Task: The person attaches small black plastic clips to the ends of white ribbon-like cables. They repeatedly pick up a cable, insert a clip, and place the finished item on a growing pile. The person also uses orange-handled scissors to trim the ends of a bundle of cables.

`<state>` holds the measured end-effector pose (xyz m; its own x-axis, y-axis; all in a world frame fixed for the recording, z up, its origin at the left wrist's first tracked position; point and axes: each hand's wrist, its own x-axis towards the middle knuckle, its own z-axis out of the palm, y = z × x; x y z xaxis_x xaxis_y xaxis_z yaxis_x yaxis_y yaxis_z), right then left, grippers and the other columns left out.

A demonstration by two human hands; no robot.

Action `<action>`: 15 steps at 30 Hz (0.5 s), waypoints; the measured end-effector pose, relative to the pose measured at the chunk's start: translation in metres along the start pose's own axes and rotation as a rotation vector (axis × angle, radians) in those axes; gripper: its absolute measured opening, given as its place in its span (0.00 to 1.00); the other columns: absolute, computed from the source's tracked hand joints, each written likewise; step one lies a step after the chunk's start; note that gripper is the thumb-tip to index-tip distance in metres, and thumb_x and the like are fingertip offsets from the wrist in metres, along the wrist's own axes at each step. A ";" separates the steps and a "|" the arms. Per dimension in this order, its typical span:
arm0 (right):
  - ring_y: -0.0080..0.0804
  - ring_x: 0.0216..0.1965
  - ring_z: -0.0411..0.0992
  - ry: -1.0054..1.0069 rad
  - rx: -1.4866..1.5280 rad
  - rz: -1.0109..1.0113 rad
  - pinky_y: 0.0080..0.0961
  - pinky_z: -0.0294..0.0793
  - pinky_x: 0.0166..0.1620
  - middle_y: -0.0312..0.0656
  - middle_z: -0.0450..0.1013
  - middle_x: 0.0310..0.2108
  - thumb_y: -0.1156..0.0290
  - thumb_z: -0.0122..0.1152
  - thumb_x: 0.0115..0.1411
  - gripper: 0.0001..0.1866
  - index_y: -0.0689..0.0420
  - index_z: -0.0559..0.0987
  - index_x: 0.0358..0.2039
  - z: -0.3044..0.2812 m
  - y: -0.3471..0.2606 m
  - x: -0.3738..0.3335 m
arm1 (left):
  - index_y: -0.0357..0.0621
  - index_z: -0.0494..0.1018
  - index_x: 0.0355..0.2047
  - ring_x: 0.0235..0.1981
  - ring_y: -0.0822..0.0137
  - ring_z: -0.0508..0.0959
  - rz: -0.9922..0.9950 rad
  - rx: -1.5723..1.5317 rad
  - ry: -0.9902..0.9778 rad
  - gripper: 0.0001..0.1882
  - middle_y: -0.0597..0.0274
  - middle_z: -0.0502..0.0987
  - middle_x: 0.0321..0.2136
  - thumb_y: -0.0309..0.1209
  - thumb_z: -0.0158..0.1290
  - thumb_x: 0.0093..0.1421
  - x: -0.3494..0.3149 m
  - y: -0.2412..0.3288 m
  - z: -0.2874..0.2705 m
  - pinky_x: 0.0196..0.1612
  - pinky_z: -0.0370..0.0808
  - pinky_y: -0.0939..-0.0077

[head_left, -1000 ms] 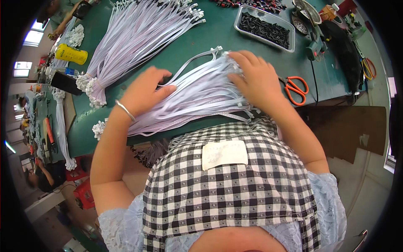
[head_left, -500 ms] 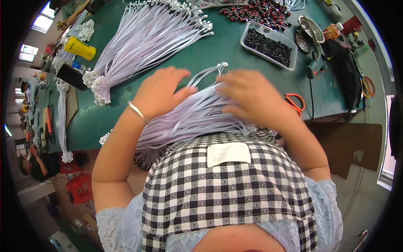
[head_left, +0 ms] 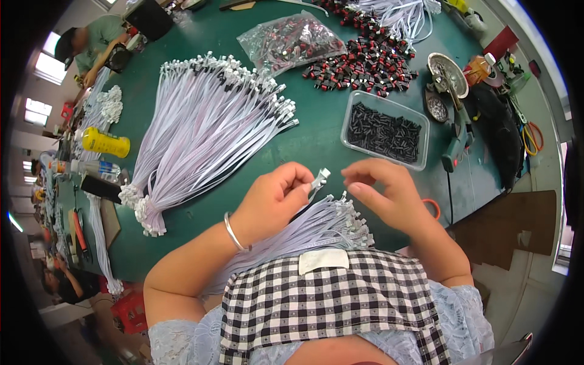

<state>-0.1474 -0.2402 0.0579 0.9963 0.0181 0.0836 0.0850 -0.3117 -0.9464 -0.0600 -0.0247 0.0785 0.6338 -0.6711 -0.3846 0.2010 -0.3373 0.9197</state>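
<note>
My left hand (head_left: 274,201) pinches a flat white cable near its end. The cable's small white connector (head_left: 323,176) sticks out past the fingertips, towards the right. Just across from it, my right hand (head_left: 386,191) is held with fingers apart and nothing in them, not touching the connector. Below both hands a bundle of white and pale pink cables (head_left: 322,228) lies along the table's near edge, partly against my checked apron (head_left: 328,304). Its connector ends fan out under my right hand.
A clear plastic tub (head_left: 383,159) contains short black tubes (head_left: 383,128). Behind it lie red-and-black parts (head_left: 365,67) and a bag of them (head_left: 289,42). A large cable bundle (head_left: 201,134) spreads at left. Orange-handled scissors (head_left: 433,207), a green-handled tool (head_left: 456,149) and a metal dish (head_left: 449,74) are at right.
My view has shifted, so the table shows lower. Both hands were open over the near bundle; my left hand now grips one cable's end, and my right has drawn away from the bundle.
</note>
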 end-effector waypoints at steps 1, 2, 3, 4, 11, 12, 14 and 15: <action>0.30 0.30 0.74 -0.037 0.025 0.059 0.26 0.73 0.34 0.41 0.77 0.31 0.66 0.63 0.56 0.13 0.59 0.79 0.40 0.003 -0.002 0.003 | 0.39 0.69 0.41 0.25 0.83 0.70 0.024 0.055 -0.004 0.07 0.70 0.72 0.27 0.24 0.46 0.63 -0.001 -0.007 0.003 0.28 0.67 0.87; 0.28 0.29 0.74 -0.075 0.051 0.118 0.26 0.72 0.34 0.40 0.76 0.30 0.65 0.64 0.56 0.14 0.59 0.78 0.40 0.007 -0.005 0.004 | 0.39 0.69 0.41 0.25 0.83 0.69 0.048 0.109 -0.008 0.07 0.70 0.72 0.27 0.23 0.47 0.62 -0.002 -0.010 0.005 0.27 0.67 0.87; 0.25 0.27 0.72 -0.066 0.112 0.131 0.23 0.72 0.31 0.39 0.75 0.28 0.66 0.65 0.56 0.13 0.60 0.77 0.38 0.014 -0.007 0.004 | 0.39 0.69 0.41 0.25 0.84 0.69 0.032 0.146 -0.016 0.07 0.70 0.72 0.27 0.23 0.47 0.62 -0.001 -0.011 0.007 0.27 0.67 0.87; 0.24 0.26 0.72 -0.062 0.129 0.183 0.22 0.71 0.31 0.38 0.75 0.27 0.67 0.65 0.55 0.13 0.61 0.77 0.37 0.016 -0.006 0.004 | 0.39 0.69 0.41 0.25 0.84 0.69 0.016 0.182 -0.025 0.07 0.70 0.72 0.27 0.23 0.47 0.62 -0.002 -0.011 0.009 0.27 0.67 0.87; 0.20 0.25 0.70 -0.008 0.239 0.366 0.19 0.70 0.30 0.36 0.72 0.25 0.72 0.64 0.56 0.10 0.61 0.74 0.35 0.023 0.001 0.003 | 0.40 0.69 0.39 0.25 0.84 0.70 -0.034 -0.049 0.052 0.06 0.67 0.74 0.28 0.24 0.50 0.62 0.002 -0.016 0.023 0.25 0.67 0.89; 0.19 0.26 0.70 0.008 0.253 0.385 0.19 0.70 0.30 0.36 0.72 0.25 0.72 0.64 0.56 0.09 0.60 0.74 0.34 0.024 0.003 0.003 | 0.40 0.69 0.39 0.25 0.84 0.70 -0.059 -0.133 0.050 0.06 0.67 0.74 0.29 0.24 0.50 0.62 0.003 -0.016 0.023 0.26 0.68 0.89; 0.21 0.26 0.70 -0.008 0.164 0.324 0.20 0.70 0.30 0.36 0.71 0.25 0.73 0.63 0.56 0.08 0.60 0.74 0.34 0.027 0.012 0.000 | 0.39 0.69 0.39 0.26 0.84 0.71 -0.110 -0.301 0.045 0.06 0.67 0.74 0.29 0.25 0.51 0.62 0.006 -0.015 0.022 0.27 0.69 0.89; 0.21 0.26 0.70 -0.017 0.124 0.297 0.20 0.70 0.29 0.36 0.71 0.25 0.73 0.62 0.55 0.08 0.60 0.74 0.34 0.028 0.014 -0.002 | 0.39 0.69 0.39 0.26 0.84 0.71 -0.066 -0.266 0.048 0.06 0.67 0.74 0.29 0.25 0.51 0.61 0.006 -0.020 0.022 0.28 0.69 0.89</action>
<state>-0.1475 -0.2177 0.0353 0.9776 -0.0404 -0.2066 -0.2106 -0.1876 -0.9594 -0.0764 -0.0370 0.0563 0.6460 -0.6192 -0.4464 0.4283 -0.1901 0.8834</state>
